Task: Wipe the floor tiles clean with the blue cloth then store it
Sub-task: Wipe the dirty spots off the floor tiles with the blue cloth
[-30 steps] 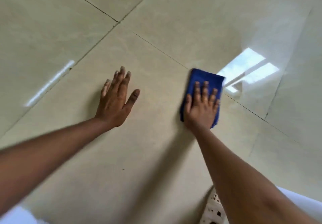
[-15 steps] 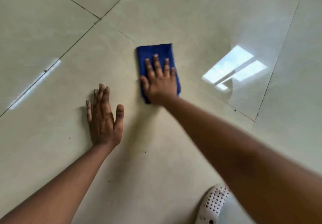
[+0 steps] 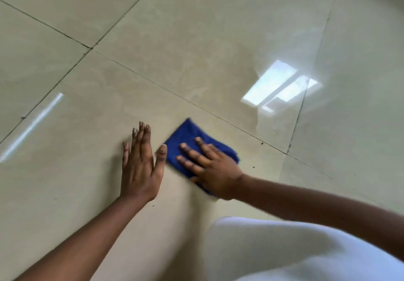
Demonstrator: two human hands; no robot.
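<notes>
The glossy tiles (image 3: pixel 196 40) are slick under you. Your left hand (image 3: pixel 140 167) braces flat and open, holding nothing. Just right of it, your right hand (image 3: pixel 209 167) presses flat, fingers spread, on the cloth (image 3: pixel 185 134): soft, light, likely to bunch. Pinch its far edge to lift.

One head-worn camera looks steeply down, close over the floor tiles (image 3: pixel 196 40) ahead.
</notes>
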